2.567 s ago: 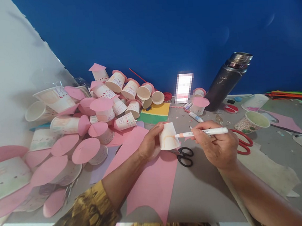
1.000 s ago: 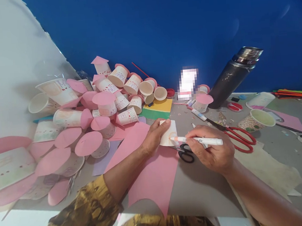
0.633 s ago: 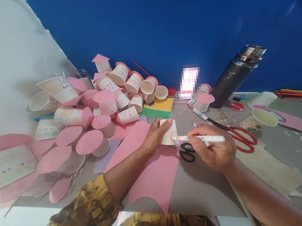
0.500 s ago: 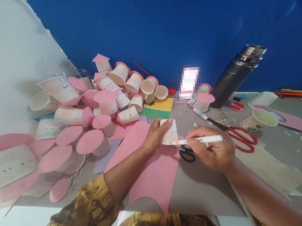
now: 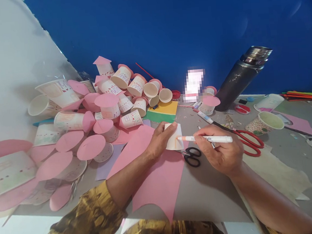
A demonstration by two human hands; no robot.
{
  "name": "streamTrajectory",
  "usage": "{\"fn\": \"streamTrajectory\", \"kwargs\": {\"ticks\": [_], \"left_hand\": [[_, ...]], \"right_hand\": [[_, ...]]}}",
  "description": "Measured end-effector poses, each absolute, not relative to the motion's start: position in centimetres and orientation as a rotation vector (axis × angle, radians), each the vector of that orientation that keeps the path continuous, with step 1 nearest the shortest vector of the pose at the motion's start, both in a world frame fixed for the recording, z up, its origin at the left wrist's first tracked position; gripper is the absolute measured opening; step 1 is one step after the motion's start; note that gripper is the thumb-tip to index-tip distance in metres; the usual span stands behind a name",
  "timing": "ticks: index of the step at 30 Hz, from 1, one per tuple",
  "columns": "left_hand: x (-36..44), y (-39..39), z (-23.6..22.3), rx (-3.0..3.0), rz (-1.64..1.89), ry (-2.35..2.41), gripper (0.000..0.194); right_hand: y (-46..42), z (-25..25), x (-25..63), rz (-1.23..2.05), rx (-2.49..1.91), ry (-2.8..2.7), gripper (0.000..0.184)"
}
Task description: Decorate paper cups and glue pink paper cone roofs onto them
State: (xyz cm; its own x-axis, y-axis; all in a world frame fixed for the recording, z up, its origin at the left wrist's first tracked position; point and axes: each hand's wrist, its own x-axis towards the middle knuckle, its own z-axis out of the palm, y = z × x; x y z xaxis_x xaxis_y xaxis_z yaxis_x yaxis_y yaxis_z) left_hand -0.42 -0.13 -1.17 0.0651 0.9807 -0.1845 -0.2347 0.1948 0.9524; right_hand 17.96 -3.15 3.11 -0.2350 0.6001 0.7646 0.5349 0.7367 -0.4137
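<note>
My left hand is closed around a white paper cup, its thumb along the cup's upper side. My right hand grips a white marker pen, and its orange tip touches the cup's side, where a pale orange mark shows. Under my left forearm lies a large sheet of pink paper with a curved cut in its near edge. Black-handled scissors rest on the table just below the marker. Beyond my right hand are red-handled scissors.
Several decorated paper cups with pink paper roofs are heaped on the left. A dark flask stands tilted in view at the back right. A patterned cup lies on the right, near a torn pale sheet. A blue wall closes the back.
The marker's tip has moved up slightly along the cup's side, and the pen now lies nearer level. My left hand keeps its hold on the cup. The whole view has shifted slightly.
</note>
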Motion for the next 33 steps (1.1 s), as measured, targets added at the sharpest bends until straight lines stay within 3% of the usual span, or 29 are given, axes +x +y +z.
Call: {"fn": "streamTrajectory", "kwargs": {"ticks": [33], "left_hand": [[-0.21, -0.01, -1.39, 0.668, 1.102, 0.826, 0.043]], "right_hand": [[-3.06, 3.52, 18.72, 0.193, -0.839, -1.931, 0.012]]}}
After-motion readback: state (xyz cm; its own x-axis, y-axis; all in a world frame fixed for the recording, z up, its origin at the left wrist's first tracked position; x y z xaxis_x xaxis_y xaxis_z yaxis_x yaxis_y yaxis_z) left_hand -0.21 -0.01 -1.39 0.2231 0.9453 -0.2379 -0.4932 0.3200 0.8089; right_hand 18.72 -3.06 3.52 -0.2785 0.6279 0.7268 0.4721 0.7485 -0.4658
